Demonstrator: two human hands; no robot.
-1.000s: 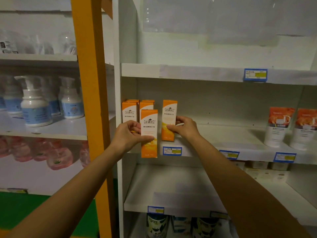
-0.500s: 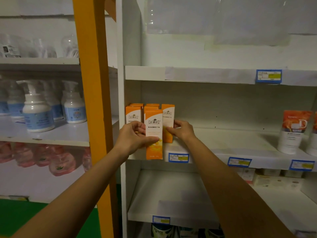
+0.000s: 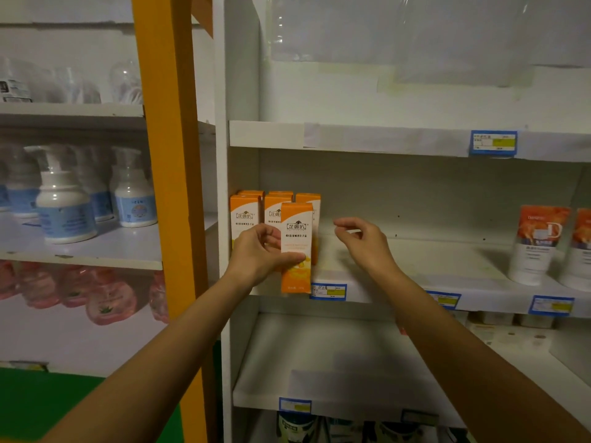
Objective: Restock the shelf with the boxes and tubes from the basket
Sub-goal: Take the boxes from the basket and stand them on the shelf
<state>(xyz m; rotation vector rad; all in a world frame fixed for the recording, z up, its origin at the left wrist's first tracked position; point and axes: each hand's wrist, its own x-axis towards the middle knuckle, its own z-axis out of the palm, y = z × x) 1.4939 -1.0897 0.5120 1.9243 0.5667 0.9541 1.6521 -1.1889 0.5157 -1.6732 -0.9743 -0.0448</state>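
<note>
White middle shelf (image 3: pixel 415 260): right hand (image 3: pixel 364 243) has released the tall orange-and-white cardboard carton (image 3: pixel 308 198), now standing in the row, fingers loosely curled, empty; left hand (image 3: pixel 256 254) still grips a matching carton (image 3: pixel 296 247) at the shelf edge.

Upright orange box (image 3: pixel 296 231) in left hand (image 3: pixel 256 254)

Dim light, white shelf unit (image 3: pixel 237 91), orange upright post (image 3: pixel 166 187), green floor (image 3: pixel 48 398), pale wall (image 3: pixel 64 8) behind left rack (image 3: pixel 112 247).
</note>
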